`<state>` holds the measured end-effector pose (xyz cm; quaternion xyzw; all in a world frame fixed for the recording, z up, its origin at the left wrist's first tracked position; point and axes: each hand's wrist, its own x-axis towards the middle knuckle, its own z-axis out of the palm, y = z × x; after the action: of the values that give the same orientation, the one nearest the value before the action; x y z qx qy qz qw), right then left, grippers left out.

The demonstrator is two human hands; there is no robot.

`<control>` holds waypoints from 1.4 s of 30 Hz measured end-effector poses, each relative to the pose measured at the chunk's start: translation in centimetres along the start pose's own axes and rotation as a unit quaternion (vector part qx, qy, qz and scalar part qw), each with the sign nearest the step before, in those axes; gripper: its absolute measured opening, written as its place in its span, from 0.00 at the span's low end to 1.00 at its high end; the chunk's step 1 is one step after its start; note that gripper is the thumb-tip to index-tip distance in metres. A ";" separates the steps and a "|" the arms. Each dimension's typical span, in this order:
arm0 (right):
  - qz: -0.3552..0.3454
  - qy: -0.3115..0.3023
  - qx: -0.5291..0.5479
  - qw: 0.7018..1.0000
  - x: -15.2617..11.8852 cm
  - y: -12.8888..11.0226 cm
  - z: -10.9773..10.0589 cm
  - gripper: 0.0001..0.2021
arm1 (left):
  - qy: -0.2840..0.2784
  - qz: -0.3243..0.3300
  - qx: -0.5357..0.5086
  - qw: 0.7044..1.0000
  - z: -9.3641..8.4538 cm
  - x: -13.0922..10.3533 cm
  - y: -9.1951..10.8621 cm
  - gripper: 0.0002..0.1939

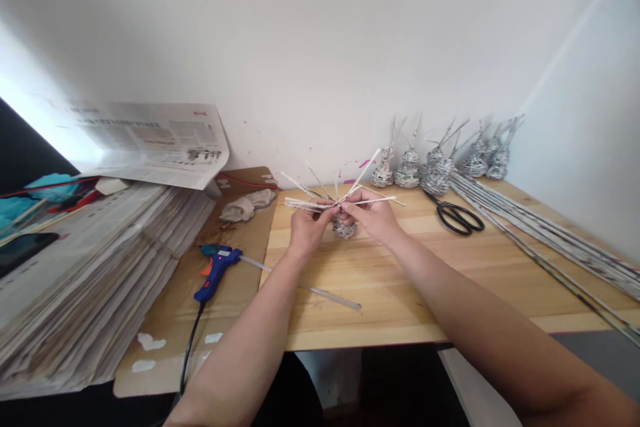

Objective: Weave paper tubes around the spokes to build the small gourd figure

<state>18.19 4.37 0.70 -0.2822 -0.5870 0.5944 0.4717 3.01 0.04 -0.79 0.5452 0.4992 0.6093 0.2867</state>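
A small woven newspaper gourd [345, 227] is held over the wooden table [330, 327], with several thin rolled-paper strips [367, 170] fanning out from its top. My left hand [311, 225] pinches the strips on the left side, close to where they meet. From the other side, my right hand [373, 215] closes its thumb and fingers on the strips at the top of the gourd. The fingers partly cover the woven top. A clear glue stick [333, 296] lies in front of my left forearm.
A blue glue gun [217, 272] rests on cardboard [240, 320] beside a tall newspaper stack [120, 280]. Finished-looking woven gourds [407, 170] line the wall at the back right. Black scissors [460, 217] and long paper rolls [540, 227] lie to the right. A crumpled glove [247, 205] is behind the gun.
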 end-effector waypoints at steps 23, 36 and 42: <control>-0.012 0.018 -0.047 0.999 0.2 0.9 0.4 0.15 | 0.055 -0.001 0.092 0.994 0.7 -0.3 -0.1 0.10; -0.071 0.024 -0.095 0.993 -0.4 1.0 0.6 0.11 | 0.069 0.007 0.090 0.993 0.9 -0.6 0.0 0.07; -0.126 0.027 -0.144 0.981 -0.5 0.9 0.4 0.12 | 0.064 0.012 0.055 0.996 0.9 -0.6 0.5 0.09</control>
<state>17.84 3.85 -0.26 -0.2866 -0.6844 0.4317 0.5129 4.11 -0.35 -0.65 0.5260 0.5428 0.6180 0.2161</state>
